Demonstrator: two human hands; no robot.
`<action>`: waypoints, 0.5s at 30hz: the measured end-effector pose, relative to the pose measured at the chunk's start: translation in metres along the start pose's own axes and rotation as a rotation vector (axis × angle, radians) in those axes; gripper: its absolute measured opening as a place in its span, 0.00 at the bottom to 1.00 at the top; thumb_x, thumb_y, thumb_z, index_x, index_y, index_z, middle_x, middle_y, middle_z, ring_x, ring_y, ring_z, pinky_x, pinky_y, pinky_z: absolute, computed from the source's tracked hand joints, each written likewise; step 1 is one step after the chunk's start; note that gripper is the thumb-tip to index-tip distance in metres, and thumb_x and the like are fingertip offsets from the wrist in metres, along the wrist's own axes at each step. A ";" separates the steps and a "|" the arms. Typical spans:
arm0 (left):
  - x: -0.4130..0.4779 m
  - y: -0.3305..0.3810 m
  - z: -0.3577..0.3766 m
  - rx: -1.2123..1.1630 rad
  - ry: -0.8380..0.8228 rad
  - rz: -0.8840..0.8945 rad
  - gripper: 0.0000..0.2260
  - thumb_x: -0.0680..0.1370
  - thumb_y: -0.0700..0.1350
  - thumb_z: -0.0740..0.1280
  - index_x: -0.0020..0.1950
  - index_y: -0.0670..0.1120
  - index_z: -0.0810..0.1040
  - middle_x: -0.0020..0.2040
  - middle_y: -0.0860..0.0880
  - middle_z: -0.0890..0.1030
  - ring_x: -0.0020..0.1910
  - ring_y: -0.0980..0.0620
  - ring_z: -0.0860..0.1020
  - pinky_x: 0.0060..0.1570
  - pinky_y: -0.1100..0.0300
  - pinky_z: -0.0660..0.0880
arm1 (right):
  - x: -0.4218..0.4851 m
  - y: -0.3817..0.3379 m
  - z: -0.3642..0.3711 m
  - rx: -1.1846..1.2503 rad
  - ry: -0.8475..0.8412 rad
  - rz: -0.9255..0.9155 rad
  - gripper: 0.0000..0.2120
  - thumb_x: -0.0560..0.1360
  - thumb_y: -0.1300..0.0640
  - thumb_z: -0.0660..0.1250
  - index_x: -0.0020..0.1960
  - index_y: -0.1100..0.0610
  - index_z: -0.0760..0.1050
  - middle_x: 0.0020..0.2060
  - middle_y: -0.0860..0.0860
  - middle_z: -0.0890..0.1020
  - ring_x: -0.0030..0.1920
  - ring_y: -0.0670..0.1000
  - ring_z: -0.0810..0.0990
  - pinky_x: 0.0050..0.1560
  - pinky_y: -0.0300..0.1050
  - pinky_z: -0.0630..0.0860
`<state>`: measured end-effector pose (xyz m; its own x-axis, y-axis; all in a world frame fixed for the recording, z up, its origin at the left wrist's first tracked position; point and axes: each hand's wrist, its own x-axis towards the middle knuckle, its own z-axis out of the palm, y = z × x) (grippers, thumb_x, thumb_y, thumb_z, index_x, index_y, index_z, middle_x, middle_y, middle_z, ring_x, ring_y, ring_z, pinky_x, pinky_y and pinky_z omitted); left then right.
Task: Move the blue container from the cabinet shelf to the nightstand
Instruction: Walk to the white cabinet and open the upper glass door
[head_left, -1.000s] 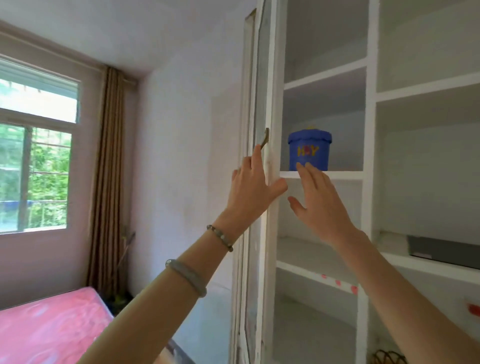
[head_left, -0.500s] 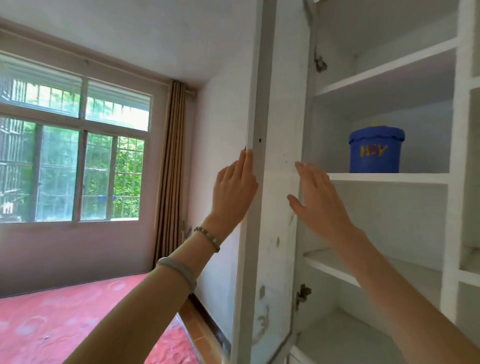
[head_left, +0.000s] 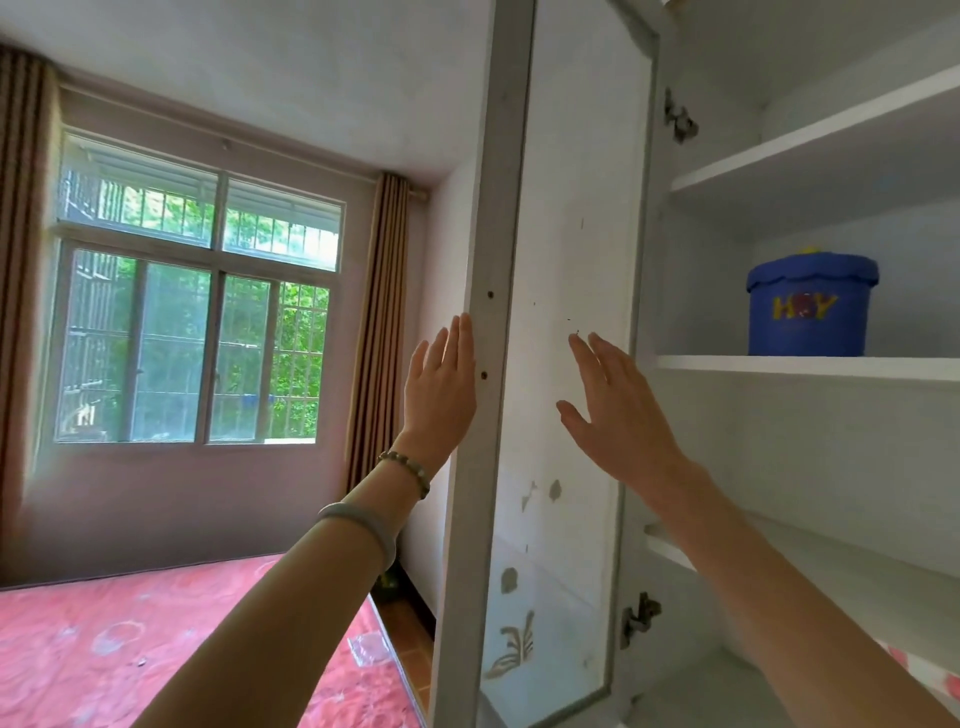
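A blue container (head_left: 809, 306) with a scalloped lid and yellow letters stands on a white cabinet shelf (head_left: 779, 365) at the right. The white glass-panelled cabinet door (head_left: 561, 364) is swung wide open. My left hand (head_left: 441, 384) lies flat against the door's outer edge, fingers straight. My right hand (head_left: 618, 415) is raised in front of the door's inner face, fingers spread, holding nothing, well left of the container. No nightstand is in view.
More white shelves (head_left: 810, 150) run above and below the container. A pink bed cover (head_left: 182, 639) lies at the lower left. A barred window (head_left: 192, 332) and brown curtains (head_left: 376, 332) fill the far wall.
The door has swung further open to the left under my left hand. The view has turned left, so the container now sits farther right. My right hand stays raised and empty.
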<state>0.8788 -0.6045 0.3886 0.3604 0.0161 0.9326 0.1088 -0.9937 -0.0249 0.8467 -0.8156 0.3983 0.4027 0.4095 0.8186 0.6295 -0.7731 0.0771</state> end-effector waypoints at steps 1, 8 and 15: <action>0.001 -0.003 0.003 0.007 0.000 -0.005 0.24 0.80 0.43 0.51 0.75 0.39 0.48 0.74 0.41 0.60 0.73 0.44 0.60 0.69 0.46 0.62 | 0.001 0.000 0.002 -0.002 -0.005 -0.002 0.31 0.79 0.51 0.57 0.75 0.56 0.46 0.75 0.56 0.52 0.75 0.55 0.50 0.73 0.48 0.48; 0.004 -0.010 0.014 0.009 0.018 -0.003 0.24 0.80 0.40 0.53 0.75 0.40 0.49 0.75 0.41 0.58 0.74 0.44 0.56 0.72 0.46 0.56 | 0.006 0.006 0.017 -0.005 -0.033 -0.005 0.30 0.79 0.49 0.56 0.75 0.55 0.45 0.76 0.55 0.50 0.75 0.55 0.50 0.73 0.47 0.47; -0.001 0.014 0.010 0.052 0.058 0.040 0.27 0.80 0.55 0.48 0.75 0.41 0.50 0.76 0.41 0.55 0.75 0.45 0.52 0.72 0.44 0.52 | 0.005 0.018 0.018 -0.019 -0.020 0.011 0.30 0.79 0.50 0.56 0.75 0.55 0.45 0.76 0.56 0.51 0.75 0.55 0.50 0.73 0.48 0.47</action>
<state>0.8898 -0.6175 0.3838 0.3112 -0.0319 0.9498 0.1442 -0.9863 -0.0804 0.8720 -0.8190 0.3941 0.4234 0.4103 0.8077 0.6119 -0.7870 0.0790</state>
